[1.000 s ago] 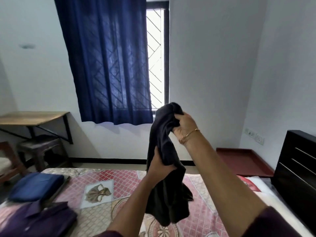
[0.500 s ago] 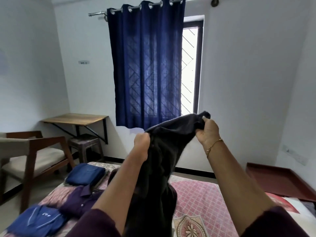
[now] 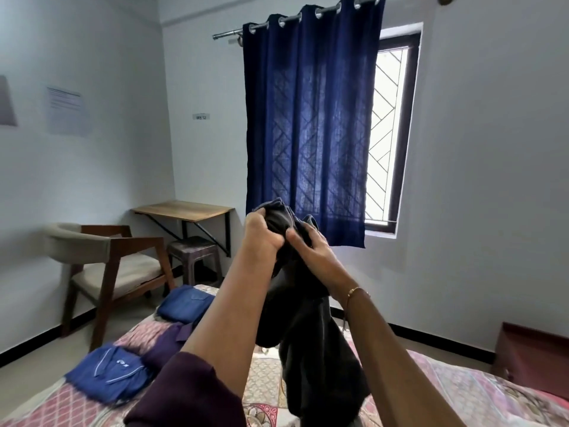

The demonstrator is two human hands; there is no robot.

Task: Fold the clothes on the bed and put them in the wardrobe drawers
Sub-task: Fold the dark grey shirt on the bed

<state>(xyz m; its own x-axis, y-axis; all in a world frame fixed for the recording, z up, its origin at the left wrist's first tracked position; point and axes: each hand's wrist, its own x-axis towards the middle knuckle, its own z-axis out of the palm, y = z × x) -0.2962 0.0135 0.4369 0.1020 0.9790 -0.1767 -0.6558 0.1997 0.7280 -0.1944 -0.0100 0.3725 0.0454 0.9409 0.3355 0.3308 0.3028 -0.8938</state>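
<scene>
Both your hands have a tight grip on the top of the dark garment: left hand and right hand bunched right up against each other, fingers fully clamped on the fabric. It's held up in the air in front of you, long axis straight up and down, loose end dangling toward the bed. On the bed to your left sit three folded pieces in a row: a blue shirt nearest, a purple shirt partly behind your left arm, and a blue folded item farthest. Past them there's a chair, a stool and a wall-mounted surface. Blue curtain straight ahead behind the garment.
</scene>
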